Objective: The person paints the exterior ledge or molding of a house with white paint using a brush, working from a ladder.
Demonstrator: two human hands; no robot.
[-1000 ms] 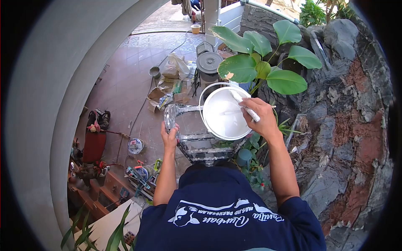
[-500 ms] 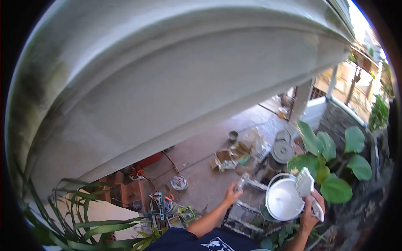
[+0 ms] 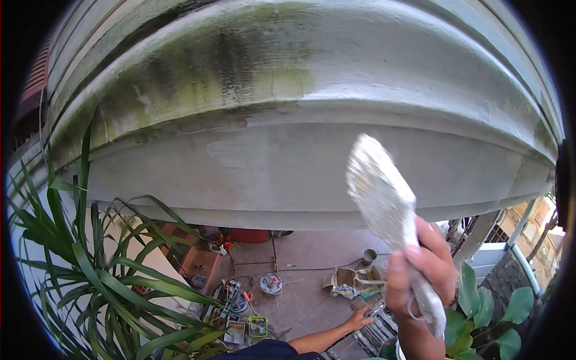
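Note:
My right hand (image 3: 429, 270) is closed round the handle of a wide paintbrush (image 3: 384, 192), raised in front of the curved wall (image 3: 282, 162). White paint coats the bristles and has smeared down to the handle. Lower down, my left hand (image 3: 359, 319) grips the top of a paint-spattered ladder (image 3: 378, 330). Only a sliver of the white paint bucket (image 3: 401, 351) shows, below my right wrist. Along the moulding, dark and green stains (image 3: 234, 66) cover the left part, while the right part looks white and glossy.
Long-leaved plants (image 3: 108, 270) crowd the left side, and broad leaves (image 3: 468, 300) stand at the lower right. On the floor below are a paint pail (image 3: 271, 284), a green basket (image 3: 258, 326), a cardboard box (image 3: 343, 281) and a dark bucket (image 3: 369, 257).
My right hand has lifted the paintbrush from beside the bucket up toward the wall. The view has swung left and up, bringing the stained moulding into sight. My left hand stays on the ladder.

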